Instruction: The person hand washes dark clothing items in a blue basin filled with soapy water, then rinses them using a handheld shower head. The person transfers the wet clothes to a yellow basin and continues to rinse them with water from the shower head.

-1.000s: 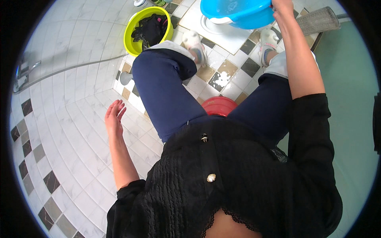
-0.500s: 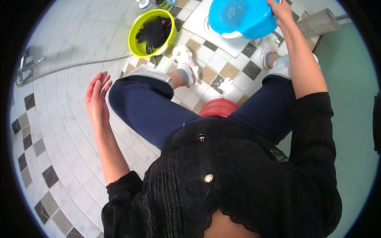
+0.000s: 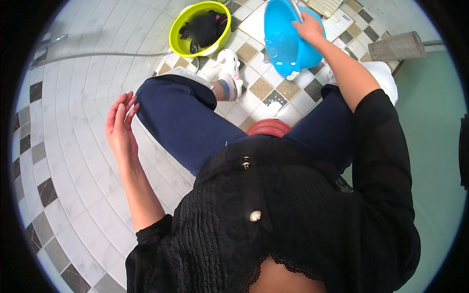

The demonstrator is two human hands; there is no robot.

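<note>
My right hand [image 3: 309, 29] is closed on the right rim of a blue plastic basin [image 3: 282, 46]. The basin is tipped steeply on its side over the floor tiles, its inside facing left and a white handle at its near end. A slim silvery piece also shows at the fingers; I cannot tell what it is. My left hand [image 3: 121, 122] is held in the air beside my left knee, wet-looking, fingers loosely spread and holding nothing. Farther off to the left, a lime-green tub [image 3: 177, 36] holds dark, wet-looking cloth [image 3: 204, 30].
A white board [image 3: 251, 23] lies behind the basin. A grey shower hose [image 3: 112, 57] runs from the wall tap at left to the floor. Below me is a red stool [image 3: 268, 128]. A grey mesh cylinder [image 3: 398, 46] lies at right, by greenish water or glass.
My right hand has swung the basin left and tipped it from nearly level onto its side, off the white board. Much of the white foam on the floor is gone. My left hand barely moved.
</note>
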